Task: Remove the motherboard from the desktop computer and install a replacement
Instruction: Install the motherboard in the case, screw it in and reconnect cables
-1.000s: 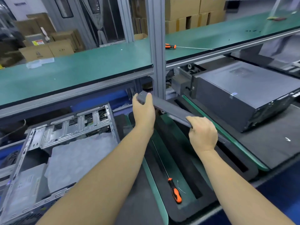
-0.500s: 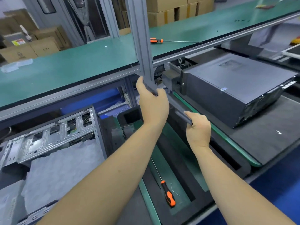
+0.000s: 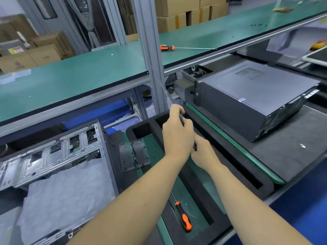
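Observation:
The open desktop case (image 3: 53,156) lies on its side at the left. A crumpled white sheet (image 3: 58,195) covers its inside, and no motherboard shows. Over the black foam tray (image 3: 230,167) I hold a thin grey side panel (image 3: 166,93), seen edge-on and tilted up toward the aluminium post. My left hand (image 3: 177,133) grips the panel higher up. My right hand (image 3: 203,152) holds its lower part, just below and right of the left hand.
A closed black desktop computer (image 3: 256,96) lies at the right on a dark mat. An orange screwdriver (image 3: 184,216) lies in the foam tray, and another screwdriver (image 3: 167,47) is on the green shelf. A clear box of screws (image 3: 134,156) sits beside the case. The post (image 3: 150,50) stands close ahead.
The panel has turned from a broad grey strip to nearly edge-on and stands steeper. My hands have come closer together on it, and the view has shifted left.

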